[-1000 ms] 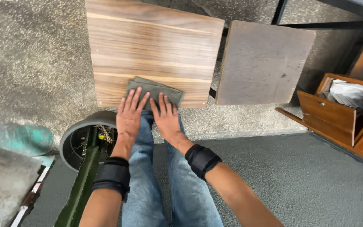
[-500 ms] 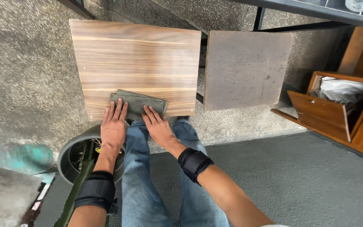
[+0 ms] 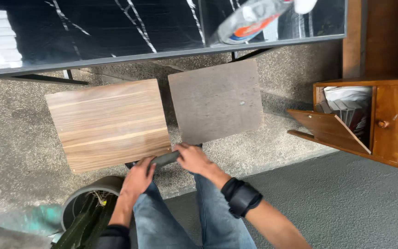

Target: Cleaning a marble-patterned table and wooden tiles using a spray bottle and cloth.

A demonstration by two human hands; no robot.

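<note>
grey folded cloth [image 3: 164,159] | small, dark grey, folded flat into a narrow strip | held between both hands, each end gripped | lies level just below near edge of wooden board, above the knees

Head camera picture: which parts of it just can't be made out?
- Grey cloth: mostly hidden by the left hand and right hand; its fold cannot be told.
- Round bin: cut off by the bottom edge and the left arm.
- Wooden cabinet: contents too shadowed.
- Packet on top: blurred.
</note>
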